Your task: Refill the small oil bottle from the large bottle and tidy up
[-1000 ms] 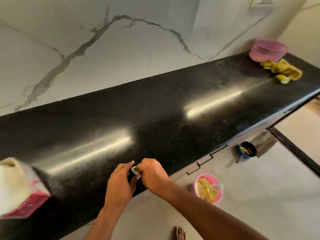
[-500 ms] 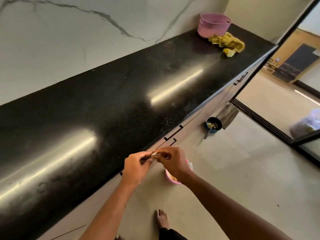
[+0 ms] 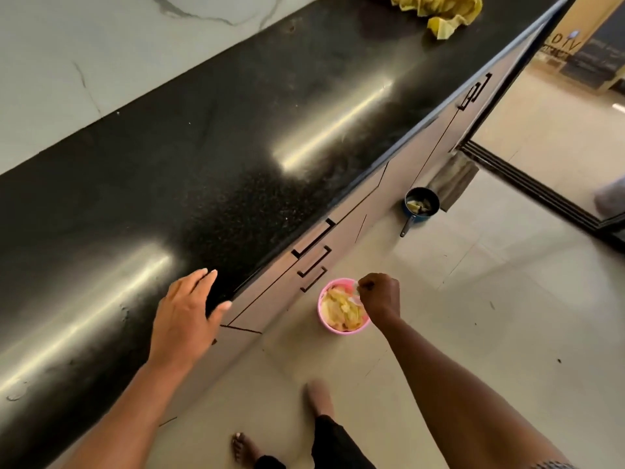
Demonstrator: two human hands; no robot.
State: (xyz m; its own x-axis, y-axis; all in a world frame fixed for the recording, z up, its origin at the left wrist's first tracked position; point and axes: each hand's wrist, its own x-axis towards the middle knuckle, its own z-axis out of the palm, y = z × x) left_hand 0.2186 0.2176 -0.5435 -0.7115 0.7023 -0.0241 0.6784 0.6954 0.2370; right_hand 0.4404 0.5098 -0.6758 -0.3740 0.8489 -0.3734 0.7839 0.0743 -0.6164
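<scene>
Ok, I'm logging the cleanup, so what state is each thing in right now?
left hand: open, fingers straight, over the counter edge.
right hand: curled, pinching a small pale scrap above the pink bin.
pink bin: on the floor, upright, holding yellowish waste.
blue pan: on the floor, upright, scraps inside.
yellow cloth: crumpled on the counter's far end.
black counter: glossy, lightly speckled.
cabinet drawers: closed.

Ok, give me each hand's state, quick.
Left hand: open, fingers straight, resting at the counter edge.
Right hand: closed, pinching a small pale scrap above the pink bin.
</scene>
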